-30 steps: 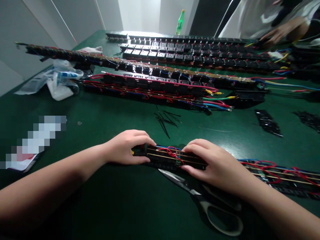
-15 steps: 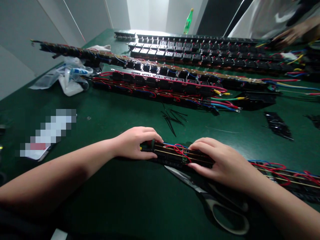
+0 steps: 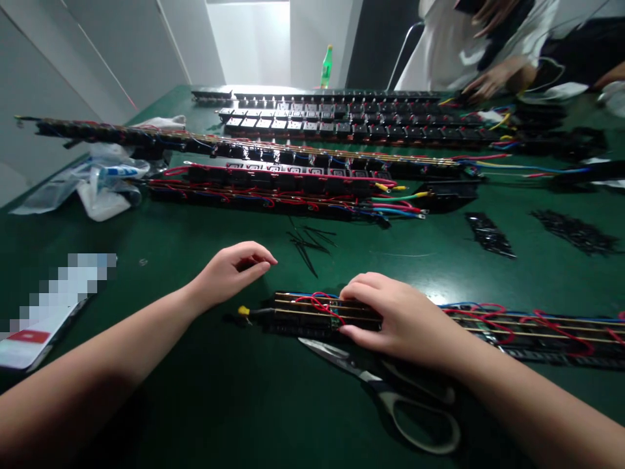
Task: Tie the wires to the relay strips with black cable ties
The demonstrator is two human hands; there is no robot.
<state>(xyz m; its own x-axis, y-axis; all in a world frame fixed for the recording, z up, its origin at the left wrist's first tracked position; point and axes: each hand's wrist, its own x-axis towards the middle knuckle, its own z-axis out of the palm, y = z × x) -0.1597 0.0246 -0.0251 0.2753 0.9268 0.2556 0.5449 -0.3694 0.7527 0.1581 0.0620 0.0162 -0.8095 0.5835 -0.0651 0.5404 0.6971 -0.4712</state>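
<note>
My right hand (image 3: 398,316) grips a long black power strip (image 3: 297,319) from above, thumb on the near side and fingers on the far side. Brass rails run along the strip, with looped red and blue wires over them. A cable end with a yellow tip sticks out at its left end. My left hand (image 3: 239,273) is off the strip, above the table to its upper left. Its fingers are loosely curved, slightly apart from the thumb, with nothing between them. Beyond it lie several loose black cable ties (image 3: 310,244). Scissors (image 3: 385,391) lie just in front of the strip, blades towards the left.
Several similar wired strips (image 3: 293,176) lie across the back of the green table (image 3: 209,404). Bundles of black ties (image 3: 489,234) are at the right. Plastic bags (image 3: 105,185) and a partly blurred phone-like object (image 3: 34,339) lie left. A person's hand (image 3: 498,81) works at the far right.
My left hand has let go of the strip's left end and moved up and left, baring the yellow-tipped cable end. My right hand still holds the strip. The camera view has shifted.
</note>
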